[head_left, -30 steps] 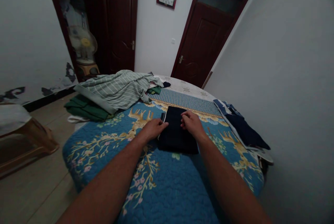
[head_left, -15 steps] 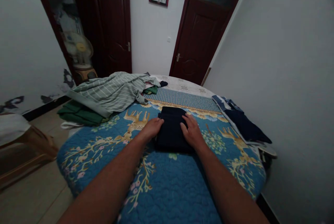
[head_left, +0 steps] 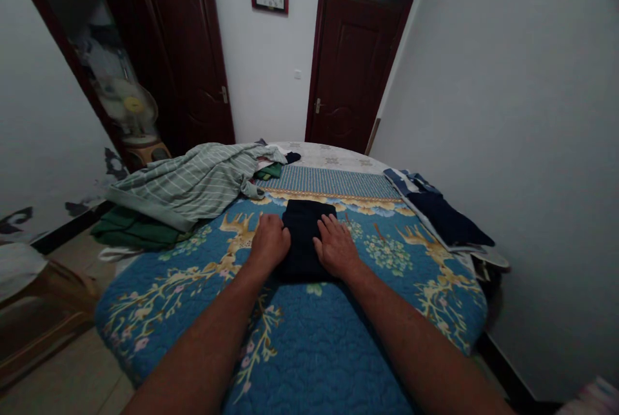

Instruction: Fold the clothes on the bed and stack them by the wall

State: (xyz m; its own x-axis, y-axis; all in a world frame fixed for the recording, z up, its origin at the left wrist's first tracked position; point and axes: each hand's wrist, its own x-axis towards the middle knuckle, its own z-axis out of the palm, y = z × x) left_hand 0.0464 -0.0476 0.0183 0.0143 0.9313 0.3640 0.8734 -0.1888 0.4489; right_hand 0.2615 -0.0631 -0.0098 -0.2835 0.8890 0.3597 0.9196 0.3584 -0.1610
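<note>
A dark navy folded garment (head_left: 304, 244) lies as a compact rectangle on the blue quilted bedspread (head_left: 329, 350). At its left edge is my left hand (head_left: 271, 239), fingers curled in and closed on the cloth; the fingertips are hidden. My right hand (head_left: 337, 244) rests on the garment's right side, palm down, with its fingers stretched out over the top. What kind of garment it is does not show in its folded state.
A striped grey-green cloth (head_left: 193, 176) is heaped at the bed's left, over a dark green folded cloth (head_left: 135, 228). Folded dark clothes (head_left: 449, 218) lie along the right edge by the wall. A wooden chair (head_left: 53, 292) stands at the left.
My left hand has turned from fingers lying along the garment's edge to a curled grip there. My right hand still rests on the right side. The view has shifted slightly.
</note>
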